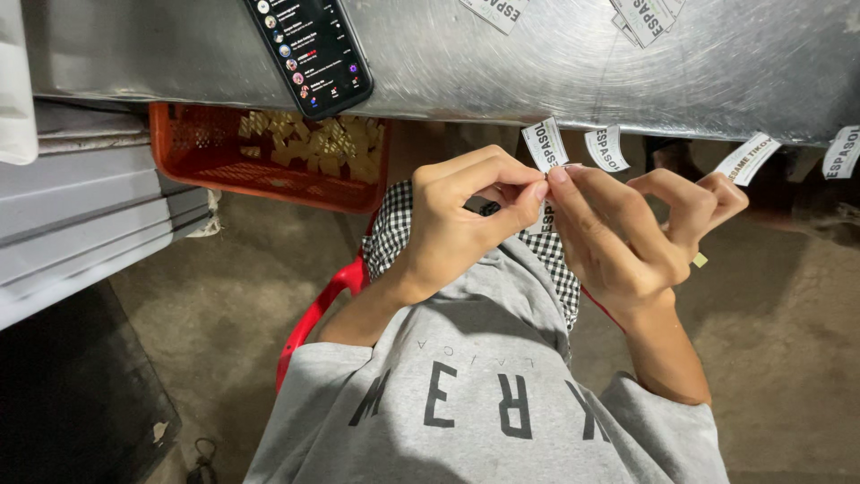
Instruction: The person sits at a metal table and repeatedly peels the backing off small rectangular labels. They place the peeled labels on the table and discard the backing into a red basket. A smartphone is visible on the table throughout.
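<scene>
My left hand (461, 220) and my right hand (627, 229) meet just below the edge of a steel table (555, 63). Between their thumbs and forefingers they pinch a small white printed label (547, 215), which is mostly hidden by the fingers. Just above the fingertips another white label (545, 143) hangs from the table edge. More white labels (606, 148) stick along the same edge to the right. A small pale scrap (700, 259) sticks to my right hand's outer fingers.
A black smartphone (313, 49) with a lit screen lies on the steel table at upper left. A red plastic crate (269, 148) with pale yellow pieces stands under the table. A red chair edge (313, 314) and grey stacked trays (81, 224) are at left. Concrete floor lies below.
</scene>
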